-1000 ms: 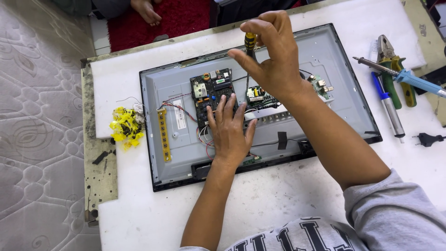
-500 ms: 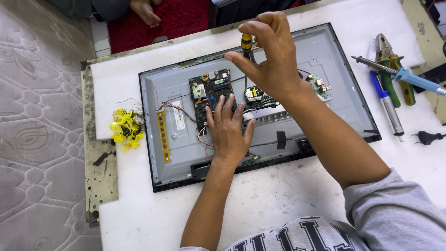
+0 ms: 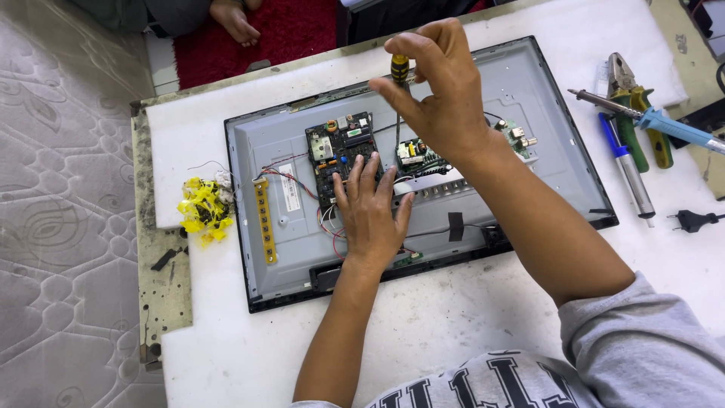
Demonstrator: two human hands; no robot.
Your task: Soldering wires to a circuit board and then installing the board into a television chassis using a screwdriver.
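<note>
An opened flat screen lies back-up on the white table, its grey metal rear panel (image 3: 521, 98) exposed. My left hand (image 3: 370, 211) rests flat on the panel, fingers spread over the lower edge of the black circuit board (image 3: 340, 147). My right hand (image 3: 442, 94) is closed around a screwdriver (image 3: 399, 72) with a yellow and black handle, held upright with its shaft pointing down beside the small green circuit board (image 3: 417, 157). Red and white wires (image 3: 328, 227) run under my left hand.
A yellow strip board (image 3: 263, 219) sits at the panel's left. A yellow tangle (image 3: 202, 208) lies left of the screen. Pliers (image 3: 638, 113), a blue soldering iron (image 3: 664, 122), a blue and silver pen-like tool (image 3: 627, 166) and a black plug (image 3: 691, 221) lie at right. Another person's hand (image 3: 234, 19) shows at the top.
My right hand has shifted slightly on the screwdriver handle, fingers turning it. My left hand stays on the board.
</note>
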